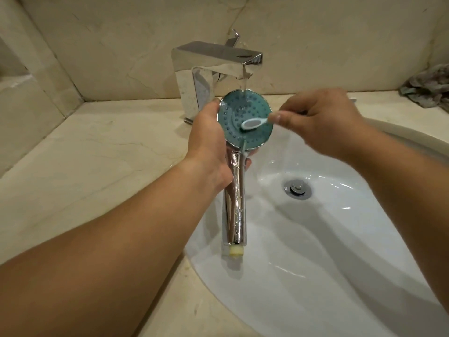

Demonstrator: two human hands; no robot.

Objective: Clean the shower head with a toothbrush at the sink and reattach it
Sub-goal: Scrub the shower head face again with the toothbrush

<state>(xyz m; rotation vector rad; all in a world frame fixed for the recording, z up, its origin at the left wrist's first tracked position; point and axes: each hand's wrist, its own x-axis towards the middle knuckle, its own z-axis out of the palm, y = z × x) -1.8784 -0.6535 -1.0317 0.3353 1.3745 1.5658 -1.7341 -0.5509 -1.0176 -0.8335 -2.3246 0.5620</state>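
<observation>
1. I see the tan stone counter (102, 152) filling the left side of the frame and running along the back wall.
2. The white sink (328, 239) takes up the lower right. Its metal drain (297, 188) sits right of the middle.
3. The shiny tap (209, 69) stands at the top middle. Water runs down from its spout onto the shower head.
4. The shower head (243, 117) is in the middle of the frame, over the left edge of the sink. Its round blue-green face points up at me. Its shiny handle runs down toward the bottom of the frame and ends in a pale yellow tip.
5. My left hand (209, 144) grips the shower head where the face meets the handle, fingers curled round it.
6. My right hand (323, 122) comes in from the right and pinches the toothbrush handle with its fingertips.
7. A crumpled cloth (427, 91) lies on the counter at the far right edge.
8. The toothbrush (252, 123) is small and light blue. Its head lies on the blue-green face, bristles down.
</observation>
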